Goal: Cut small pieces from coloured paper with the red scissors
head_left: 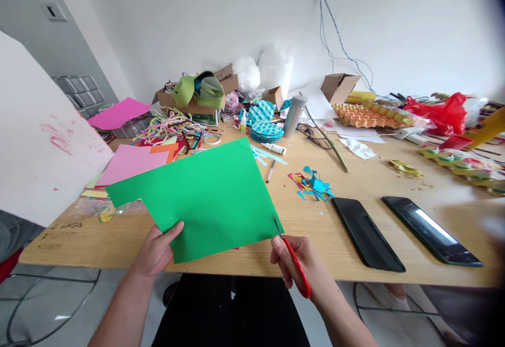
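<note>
My left hand (157, 252) pinches the near left edge of a large green paper sheet (201, 194), thumb on top, holding it above the wooden table (355, 179). My right hand (298, 260) grips red-handled scissors (294, 263). Their blades touch the sheet's near right corner. A rectangular notch shows cut out of the sheet's left side.
Two black phones (366, 234) (430, 228) lie to the right. Blue and red paper scraps (313, 184), pink paper (130, 162), a grey bottle (294, 115), glue tube (275, 148), cardboard boxes (189, 102) and blue paper stacks (266, 131) crowd the back. A white board (43, 142) leans at left.
</note>
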A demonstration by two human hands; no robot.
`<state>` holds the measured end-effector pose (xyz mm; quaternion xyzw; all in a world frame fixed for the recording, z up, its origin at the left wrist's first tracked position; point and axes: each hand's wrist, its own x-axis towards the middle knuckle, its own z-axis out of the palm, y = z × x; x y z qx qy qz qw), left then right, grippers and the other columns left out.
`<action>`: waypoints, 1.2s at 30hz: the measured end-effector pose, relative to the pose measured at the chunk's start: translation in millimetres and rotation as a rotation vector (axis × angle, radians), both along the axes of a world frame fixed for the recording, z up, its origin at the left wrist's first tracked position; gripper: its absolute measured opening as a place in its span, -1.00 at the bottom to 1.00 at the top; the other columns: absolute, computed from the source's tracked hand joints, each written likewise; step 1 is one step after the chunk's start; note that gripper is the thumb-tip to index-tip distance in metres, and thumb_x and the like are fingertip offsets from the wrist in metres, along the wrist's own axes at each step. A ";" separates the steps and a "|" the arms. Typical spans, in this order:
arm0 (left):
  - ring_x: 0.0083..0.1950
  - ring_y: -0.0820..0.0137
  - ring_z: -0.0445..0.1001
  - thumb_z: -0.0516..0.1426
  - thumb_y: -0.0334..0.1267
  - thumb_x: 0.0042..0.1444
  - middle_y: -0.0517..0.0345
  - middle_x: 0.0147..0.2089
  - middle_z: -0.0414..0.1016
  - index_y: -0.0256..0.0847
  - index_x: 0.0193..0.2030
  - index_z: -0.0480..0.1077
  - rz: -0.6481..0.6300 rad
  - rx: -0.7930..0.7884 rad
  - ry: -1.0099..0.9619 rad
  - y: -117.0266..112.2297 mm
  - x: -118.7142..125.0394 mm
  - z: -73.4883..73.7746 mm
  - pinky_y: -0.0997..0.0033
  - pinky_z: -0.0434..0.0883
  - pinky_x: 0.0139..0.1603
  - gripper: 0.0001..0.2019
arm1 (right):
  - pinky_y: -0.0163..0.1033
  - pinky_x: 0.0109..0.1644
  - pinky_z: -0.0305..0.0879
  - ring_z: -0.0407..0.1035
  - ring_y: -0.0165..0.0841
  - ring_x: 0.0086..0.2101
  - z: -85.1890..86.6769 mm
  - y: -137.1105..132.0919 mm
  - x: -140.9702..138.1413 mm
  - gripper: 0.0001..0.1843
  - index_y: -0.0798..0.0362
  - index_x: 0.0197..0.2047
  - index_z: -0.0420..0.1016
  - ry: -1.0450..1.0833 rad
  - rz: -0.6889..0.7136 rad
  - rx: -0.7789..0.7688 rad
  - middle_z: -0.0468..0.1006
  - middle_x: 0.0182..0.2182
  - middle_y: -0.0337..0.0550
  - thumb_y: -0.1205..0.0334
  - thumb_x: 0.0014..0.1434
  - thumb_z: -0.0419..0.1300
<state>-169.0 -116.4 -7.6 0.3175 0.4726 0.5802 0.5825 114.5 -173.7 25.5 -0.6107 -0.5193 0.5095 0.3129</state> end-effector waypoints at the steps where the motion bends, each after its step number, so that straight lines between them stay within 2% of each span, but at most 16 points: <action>1: 0.23 0.09 0.30 0.36 -0.23 -0.21 0.00 0.05 0.51 -0.17 -0.07 0.50 -0.001 0.002 0.000 0.0 -0.2 -0.2 0.09 0.25 0.24 -0.53 | -0.40 -0.67 -0.04 0.12 -0.52 -0.80 -1.0 0.2 -0.1 -0.35 0.09 -0.56 0.31 0.006 -0.001 0.004 0.23 -0.84 -0.34 -0.38 0.08 -0.06; 7: 0.26 0.06 0.26 0.37 -0.23 -0.23 -0.01 0.07 0.49 -0.17 -0.02 0.48 0.016 0.011 0.011 -0.7 1.6 2.3 0.04 0.19 0.28 -0.47 | -0.43 -0.69 -0.07 0.11 -0.54 -0.82 -5.0 -0.2 0.3 -0.38 0.09 -0.57 0.30 0.010 -0.013 0.004 0.21 -0.86 -0.35 -0.34 0.11 -0.03; 12: 0.25 0.07 0.27 0.37 -0.23 -0.23 0.01 0.07 0.49 -0.16 -0.06 0.50 0.008 0.008 0.011 -0.5 2.8 2.8 0.07 0.20 0.27 -0.50 | -0.44 -0.72 -0.13 0.13 -0.53 -0.83 -5.5 -1.0 1.0 -0.41 0.08 -0.58 0.28 -0.007 -0.037 -0.045 0.21 -0.86 -0.36 -0.30 0.11 0.02; 20: 0.26 0.10 0.26 0.37 -0.24 -0.21 0.02 0.09 0.48 -0.19 -0.02 0.48 -0.015 0.009 0.010 0.7 -0.2 -0.3 0.09 0.19 0.28 -0.48 | -0.43 -0.67 -0.03 0.17 -0.52 -0.80 -4.7 -0.4 2.3 -0.38 0.10 -0.55 0.33 0.011 0.006 -0.004 0.29 -0.83 -0.31 -0.33 0.11 -0.01; 28: 0.23 0.07 0.30 0.38 -0.20 -0.24 0.00 0.06 0.50 -0.19 -0.04 0.49 -0.020 0.005 0.044 0.1 1.2 0.1 0.09 0.27 0.23 -0.48 | -0.42 -0.67 0.00 0.18 -0.51 -0.78 3.3 0.8 1.2 -0.32 0.11 -0.54 0.33 -0.027 -0.001 -0.029 0.32 -0.81 -0.27 -0.40 0.06 -0.07; 36: 0.21 0.08 0.32 0.37 -0.21 -0.22 0.00 0.05 0.50 -0.19 -0.05 0.49 -0.048 -0.018 0.017 0.5 0.0 -0.7 0.12 0.33 0.18 -0.50 | -0.42 -0.70 -0.06 0.13 -0.54 -0.81 1.2 1.3 -0.2 -0.34 0.09 -0.58 0.31 -0.023 -0.028 -0.035 0.25 -0.85 -0.31 -0.40 0.04 -0.04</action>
